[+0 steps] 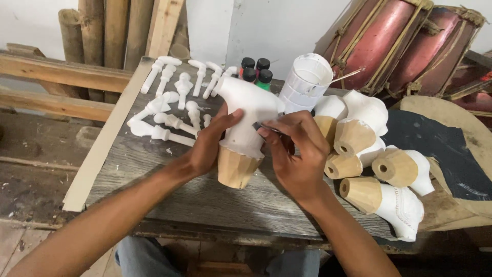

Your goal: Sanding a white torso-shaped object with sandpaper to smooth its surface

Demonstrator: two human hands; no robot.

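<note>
White-painted carving (246,118) gripped between left fingers (218,131) and right fingers (287,131)

Single head cam, sitting above the person and looking steeply down and forward over a grey wooden tabletop (169,190). It's framing close: both forearms are entering from the bottom edge, left hand (207,146) and right hand (297,154) are landing near centre frame. The knees are showing under the table's near edge, so the view is tilting almost to vertical there. Top of frame is reaching a white wall (271,25), bamboo poles (97,31) at upper left, red drums (394,41) at upper right. No second view, so nothing is overlapping.
</note>
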